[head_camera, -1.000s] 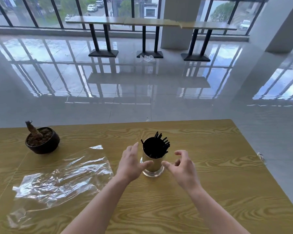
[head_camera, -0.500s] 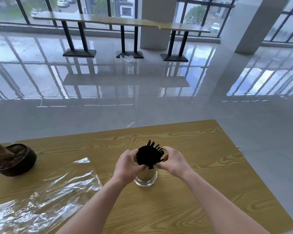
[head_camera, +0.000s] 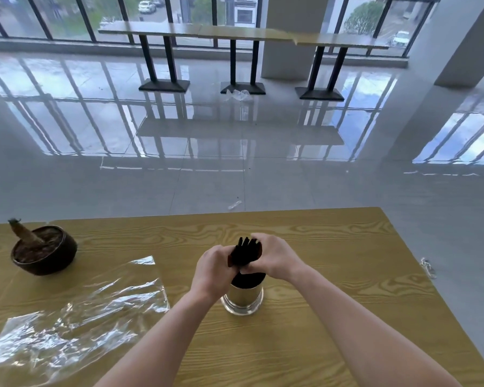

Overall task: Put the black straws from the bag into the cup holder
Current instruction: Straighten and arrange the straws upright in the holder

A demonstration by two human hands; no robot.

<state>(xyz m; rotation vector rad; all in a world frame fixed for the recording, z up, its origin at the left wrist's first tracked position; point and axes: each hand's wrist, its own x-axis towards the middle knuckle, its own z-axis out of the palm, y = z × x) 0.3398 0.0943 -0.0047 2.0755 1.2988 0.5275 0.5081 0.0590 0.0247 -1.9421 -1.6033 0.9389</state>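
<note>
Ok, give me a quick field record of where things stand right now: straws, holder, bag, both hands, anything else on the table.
black straws: bunched upright, tops above the holder rim, gripped from both sides
cup holder: shiny metal cylinder, standing upright on the wooden table
bag: clear plastic, lying flat and crumpled, left of the holder; no straws visible in it
left hand: closed on the left of the straw bundle
right hand: closed on the right of the bundle
plant pot: far left, apart from the bag

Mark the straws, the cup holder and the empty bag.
straws (head_camera: 246, 254): head view, bundle between the hands.
cup holder (head_camera: 242, 298): head view, shiny side wall.
bag (head_camera: 76, 308): head view, crinkled clear plastic.
</note>
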